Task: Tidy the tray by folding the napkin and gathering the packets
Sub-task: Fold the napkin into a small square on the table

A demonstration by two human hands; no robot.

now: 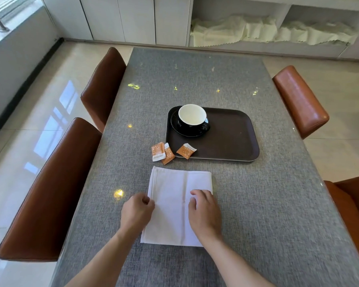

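Observation:
A white cloth napkin [170,195] lies flat on the grey table, folded into a tall rectangle with a crease down its middle. My left hand [136,212] pinches the napkin's left edge between curled fingers. My right hand [203,212] rests palm down on the napkin's right half, fingers slightly bent. Beyond the napkin sits a dark brown tray [232,139]. One orange packet [186,151] lies on the tray's near left corner. Two more orange packets [162,153] overlap on the table just left of the tray.
A black cup with a white inside [192,117] stands on a black saucer [186,130] at the tray's far left. Brown leather chairs [50,193] flank the table on both sides. White shelves holding cloths [267,31] line the far wall.

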